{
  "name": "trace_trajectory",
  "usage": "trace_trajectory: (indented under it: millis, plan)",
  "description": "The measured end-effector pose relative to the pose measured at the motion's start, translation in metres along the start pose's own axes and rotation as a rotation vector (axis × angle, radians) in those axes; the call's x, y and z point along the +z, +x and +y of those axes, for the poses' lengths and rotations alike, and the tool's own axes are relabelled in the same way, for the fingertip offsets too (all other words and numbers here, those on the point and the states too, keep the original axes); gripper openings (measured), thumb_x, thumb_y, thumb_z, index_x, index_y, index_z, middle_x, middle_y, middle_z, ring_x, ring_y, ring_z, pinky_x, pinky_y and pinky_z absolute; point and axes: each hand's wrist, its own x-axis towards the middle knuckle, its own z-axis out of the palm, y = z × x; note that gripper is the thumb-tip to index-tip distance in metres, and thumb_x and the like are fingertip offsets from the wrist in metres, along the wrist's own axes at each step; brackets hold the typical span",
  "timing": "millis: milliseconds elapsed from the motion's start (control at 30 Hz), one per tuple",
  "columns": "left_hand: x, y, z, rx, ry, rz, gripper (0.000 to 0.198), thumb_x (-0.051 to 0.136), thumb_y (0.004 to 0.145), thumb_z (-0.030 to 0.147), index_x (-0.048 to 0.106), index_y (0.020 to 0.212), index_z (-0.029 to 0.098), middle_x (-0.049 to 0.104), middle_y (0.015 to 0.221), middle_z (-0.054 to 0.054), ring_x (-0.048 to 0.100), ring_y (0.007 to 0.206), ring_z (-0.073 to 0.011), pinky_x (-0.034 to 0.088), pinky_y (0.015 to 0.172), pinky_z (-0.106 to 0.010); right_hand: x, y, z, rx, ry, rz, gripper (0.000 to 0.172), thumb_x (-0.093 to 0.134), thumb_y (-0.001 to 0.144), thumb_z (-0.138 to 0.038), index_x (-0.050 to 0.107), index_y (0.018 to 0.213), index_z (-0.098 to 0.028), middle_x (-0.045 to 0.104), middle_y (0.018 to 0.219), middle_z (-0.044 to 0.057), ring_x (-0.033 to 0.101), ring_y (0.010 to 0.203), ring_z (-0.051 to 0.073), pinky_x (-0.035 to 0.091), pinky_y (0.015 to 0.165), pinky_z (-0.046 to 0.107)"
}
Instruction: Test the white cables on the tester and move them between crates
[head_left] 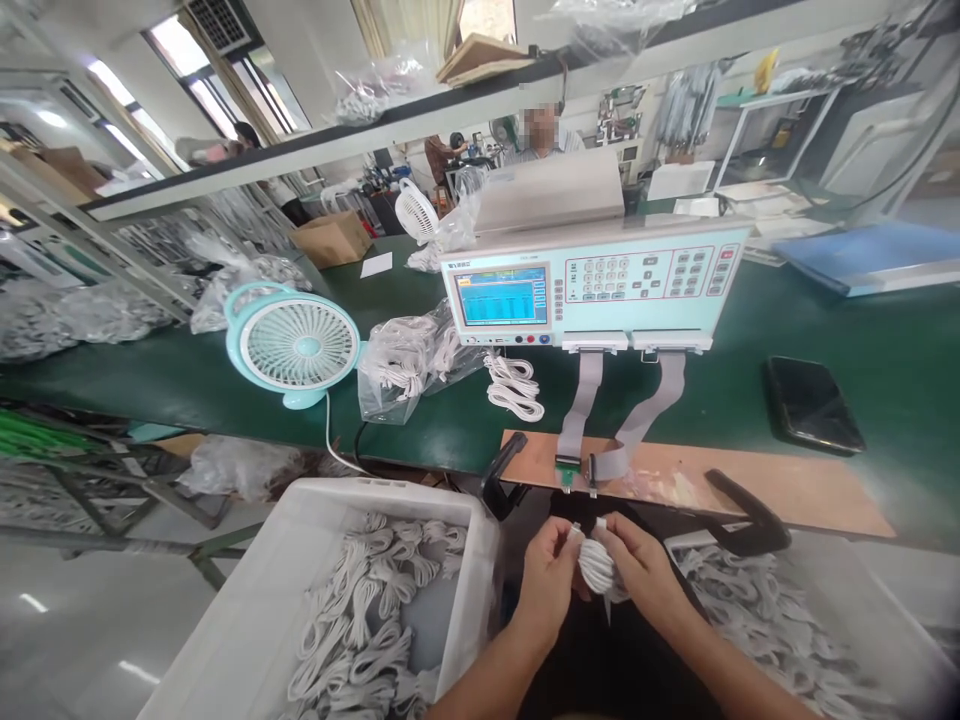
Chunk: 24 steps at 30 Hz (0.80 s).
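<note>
Between my two hands hangs a coiled white cable, its bundle just below the table's front edge. My left hand pinches one end of it, with a small connector at the fingertips. In my right hand the other white connector is gripped between thumb and fingers. Right ahead of the fingers, two small test sockets sit on a copper-coloured board. Grey ribbon cables run from them up to a cable tester with a lit blue screen. The cable ends stand apart from the sockets.
A white bin of coiled cables stands left; more coiled cables lie right. Black clamps hold the board. A fan, bagged cables, a loose coil and a phone rest on the green table. People work beyond.
</note>
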Motion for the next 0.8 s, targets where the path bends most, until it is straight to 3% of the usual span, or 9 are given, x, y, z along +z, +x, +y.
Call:
trace_trajectory:
  millis: [100, 200, 433, 667, 800]
  plan:
    - [0.001, 0.009, 0.001, -0.004, -0.065, 0.033, 0.038, 0.062, 0.076, 0.054, 0.052, 0.077, 0.018, 0.048, 0.061, 0.004, 0.045, 0.048, -0.0098, 0.040, 0.041, -0.021, 0.005, 0.011, 0.010, 0.147, 0.229, 0.056, 0.040, 0.059, 0.083, -0.056, 0.058, 0.072, -0.017, 0.053, 0.061, 0.000, 0.048, 0.054, 0.015, 0.040, 0.050, 0.025]
    - [0.002, 0.015, 0.004, -0.017, -0.114, 0.051, 0.043, 0.066, 0.071, 0.057, 0.054, 0.076, 0.016, 0.050, 0.061, 0.004, 0.047, 0.050, -0.0098, 0.041, 0.042, -0.021, 0.008, 0.018, 0.012, 0.205, 0.301, 0.085, 0.042, 0.068, 0.075, -0.058, 0.063, 0.072, -0.016, 0.055, 0.060, 0.000, 0.048, 0.053, 0.015, 0.040, 0.050, 0.025]
    - [-0.001, 0.019, 0.007, -0.037, -0.115, 0.013, 0.042, 0.067, 0.071, 0.055, 0.060, 0.077, 0.014, 0.055, 0.064, 0.001, 0.050, 0.052, -0.0111, 0.043, 0.042, -0.021, 0.005, 0.019, 0.006, 0.174, 0.293, 0.133, 0.041, 0.069, 0.074, -0.056, 0.067, 0.075, -0.016, 0.059, 0.062, 0.001, 0.051, 0.057, 0.017, 0.041, 0.054, 0.027]
    - [-0.018, 0.027, 0.019, 0.053, 0.179, -0.095, 0.031, 0.053, 0.083, 0.043, 0.057, 0.068, 0.016, 0.053, 0.057, 0.001, 0.047, 0.046, -0.0105, 0.038, 0.042, -0.020, 0.010, 0.021, 0.002, 0.302, 0.437, 0.141, 0.039, 0.073, 0.071, -0.053, 0.065, 0.071, -0.016, 0.058, 0.060, 0.001, 0.047, 0.054, 0.014, 0.038, 0.052, 0.024]
    - [-0.023, 0.033, 0.029, 0.110, 0.306, -0.138, 0.029, 0.050, 0.082, 0.033, 0.056, 0.060, 0.016, 0.051, 0.060, 0.000, 0.047, 0.051, -0.0111, 0.037, 0.044, -0.020, 0.012, 0.023, 0.003, 0.360, 0.533, 0.167, 0.039, 0.077, 0.067, -0.052, 0.064, 0.067, -0.016, 0.057, 0.059, 0.001, 0.048, 0.054, 0.014, 0.038, 0.052, 0.024]
